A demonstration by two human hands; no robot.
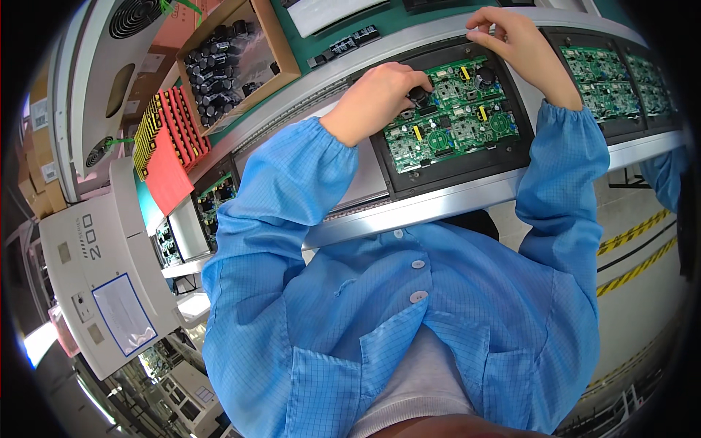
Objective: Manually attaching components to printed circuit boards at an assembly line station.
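Green PCB panel [458, 115] in 1 blk carrier [467, 169], 2 round green spots [438, 140] showing; L hand [380, 93] pinching 1 blk cap [419, 95], R hand [515, 45] near 2nd cap [485, 76], fingers loosely curled, thumb apart.

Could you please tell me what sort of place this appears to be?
Probably an electronics assembly line: green printed circuit boards lie in a black rectangular tray between silver metal rails, and an open brown cardboard box of black cylindrical components stands nearby.

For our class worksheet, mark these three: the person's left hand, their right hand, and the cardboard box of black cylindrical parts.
Left hand [374, 100]: head view, back of the hand.
Right hand [521, 45]: head view, back of the hand.
Cardboard box [279, 42]: head view, right wall.
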